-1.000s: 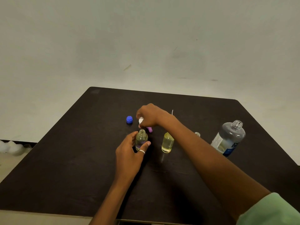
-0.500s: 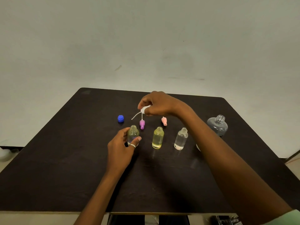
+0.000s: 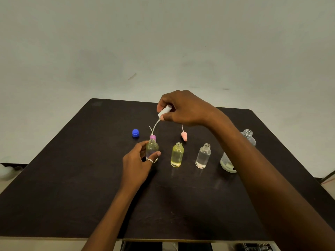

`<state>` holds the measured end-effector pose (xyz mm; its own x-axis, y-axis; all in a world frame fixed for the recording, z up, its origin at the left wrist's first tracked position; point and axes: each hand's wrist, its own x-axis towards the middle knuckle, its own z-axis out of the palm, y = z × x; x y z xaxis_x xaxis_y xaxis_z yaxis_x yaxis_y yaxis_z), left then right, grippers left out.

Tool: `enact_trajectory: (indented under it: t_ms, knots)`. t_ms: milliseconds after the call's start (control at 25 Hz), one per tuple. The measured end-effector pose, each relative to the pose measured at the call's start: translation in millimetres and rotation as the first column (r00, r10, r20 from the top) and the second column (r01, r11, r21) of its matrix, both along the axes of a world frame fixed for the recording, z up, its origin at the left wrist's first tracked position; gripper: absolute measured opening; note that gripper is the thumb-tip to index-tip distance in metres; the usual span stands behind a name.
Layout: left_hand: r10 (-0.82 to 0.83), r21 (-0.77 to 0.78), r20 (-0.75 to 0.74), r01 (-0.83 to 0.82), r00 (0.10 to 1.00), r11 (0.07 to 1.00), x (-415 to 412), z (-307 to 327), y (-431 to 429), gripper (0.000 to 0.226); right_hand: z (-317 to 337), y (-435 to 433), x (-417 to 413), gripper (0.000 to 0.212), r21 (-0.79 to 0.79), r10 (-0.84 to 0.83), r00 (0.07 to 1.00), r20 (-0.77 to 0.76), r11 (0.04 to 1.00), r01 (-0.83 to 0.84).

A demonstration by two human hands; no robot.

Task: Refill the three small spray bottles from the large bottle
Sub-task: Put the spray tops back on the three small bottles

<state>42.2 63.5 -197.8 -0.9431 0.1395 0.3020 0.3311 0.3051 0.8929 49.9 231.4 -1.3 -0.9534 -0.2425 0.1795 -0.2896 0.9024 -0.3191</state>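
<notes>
On the dark table (image 3: pixel 54 187), left of centre, a blue cap (image 3: pixel 135 133) lies beside the left hand (image 3: pixel 138 160), whose thumb and fingers curl round the first open small bottle (image 3: pixel 152 148), with a purple sprayer head (image 3: pixel 152 137) just behind it. Above, at mid-frame, the right hand (image 3: pixel 184 109) pinches a white sprayer head (image 3: pixel 164 111), its tube (image 3: pixel 155 126) hanging toward that bottle's mouth. Further right stand an open yellow bottle (image 3: pixel 177 154), a pink sprayer head (image 3: pixel 184 136) behind it, an open clear bottle (image 3: pixel 203 156) and the uncapped large bottle (image 3: pixel 249 137), partly hidden by the right forearm.

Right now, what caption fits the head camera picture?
Right hand holds a white spray top above the small bottle gripped by the left hand.
</notes>
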Motion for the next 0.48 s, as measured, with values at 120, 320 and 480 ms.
enact_trajectory:
  t_ms: [120,320,480]
  knots:
    - [-0.002,0.0,0.007,0.002,1.0,1.0,0,0,0,0.057,-3,-5,-2,0.021,0.046,0.003,1.0,0.015,0.999,-0.004]
    - [-0.004,0.002,-0.001,0.004,1.0,1.0,1,1,0,0.055,-23,-18,-9,0.024,0.12,0.046,0.996,0.075,0.991,-0.055]
    - [-0.001,-0.007,0.004,0.001,1.0,1.0,1,1,0,0.056,-40,-28,-15,0.026,0.215,0.081,0.99,0.116,0.971,-0.104]
